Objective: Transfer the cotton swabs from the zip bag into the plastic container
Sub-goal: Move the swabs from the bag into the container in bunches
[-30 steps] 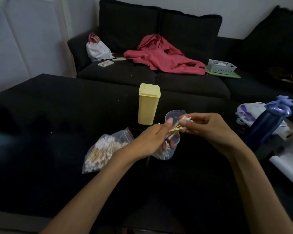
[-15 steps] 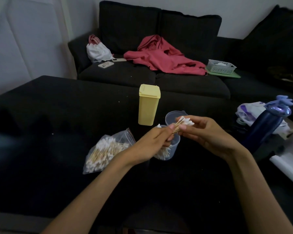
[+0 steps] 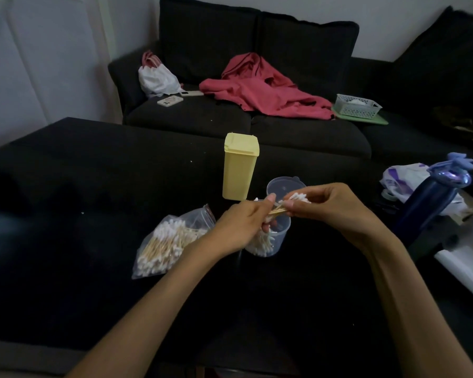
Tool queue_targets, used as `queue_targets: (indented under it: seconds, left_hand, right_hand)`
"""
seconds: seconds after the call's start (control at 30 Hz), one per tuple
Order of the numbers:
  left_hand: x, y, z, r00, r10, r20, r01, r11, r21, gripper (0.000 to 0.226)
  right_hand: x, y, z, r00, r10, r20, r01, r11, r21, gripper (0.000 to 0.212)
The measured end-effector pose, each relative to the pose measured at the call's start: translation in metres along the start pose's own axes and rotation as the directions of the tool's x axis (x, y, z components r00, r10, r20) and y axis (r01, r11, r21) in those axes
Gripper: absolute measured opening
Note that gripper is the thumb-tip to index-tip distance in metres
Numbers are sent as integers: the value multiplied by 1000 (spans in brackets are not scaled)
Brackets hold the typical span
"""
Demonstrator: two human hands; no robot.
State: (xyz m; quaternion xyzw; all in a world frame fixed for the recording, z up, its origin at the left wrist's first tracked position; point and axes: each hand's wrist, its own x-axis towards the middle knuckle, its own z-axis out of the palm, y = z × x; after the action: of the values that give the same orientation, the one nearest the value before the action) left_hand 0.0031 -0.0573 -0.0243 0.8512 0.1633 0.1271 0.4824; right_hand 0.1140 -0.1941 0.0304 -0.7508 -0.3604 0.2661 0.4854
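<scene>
Hands: 2, left hand [image 3: 241, 225] and right hand [image 3: 331, 208] pinching swab bundle [image 3: 290, 204] | container [image 3: 276, 238]: 1 | zip bag [image 3: 170, 241]: 1

Dim room, black table up front, dark sofa behind.
Black table [image 3: 93, 186] fills the foreground. Dark sofa [image 3: 257, 124] against a pale wall [image 3: 393, 12], two back cushions; second dark seat section [image 3: 448, 77] at right. White panel or curtain [image 3: 38, 64] on left. Light low, flat.

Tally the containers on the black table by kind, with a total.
Zip bag: 1
Clear cup: 1
Yellow box: 1
Blue bottle: 1
Total: 4
</scene>
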Motion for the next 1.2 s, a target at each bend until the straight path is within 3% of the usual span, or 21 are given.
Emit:
queue_targets:
  seconds: [0.13,0.33,0.6,0.8,1.07,1.2]
  left_hand:
    - [5,-11,-14,984,27,-176,9,979,203,32]
    - [4,-28,-17,994,105,-3,-95,915,391,74]
    - [4,-27,-10,999,21,-30,1,810,586,66]
    - [5,-29,-8,994,62,-85,-6,837,547,59]
    - [3,-26,-8,994,56,-96,7,829,559,61]
    - [-1,-20,-6,995,54,-88,7,814,581,63]
  right_hand:
    - [7,-1,-18,995,-35,-90,20,987,-157,13]
    - [41,-10,-14,984,-126,123,175,765,-620,10]
    - [69,-16,4,912,72,404,297,562,-772,12]
    - [83,-7,19,877,231,422,287,453,-844,24]
    - [92,-5,37,837,422,347,159,419,-894,31]
    - [97,-15,29,713,603,358,-74,573,-816,24]
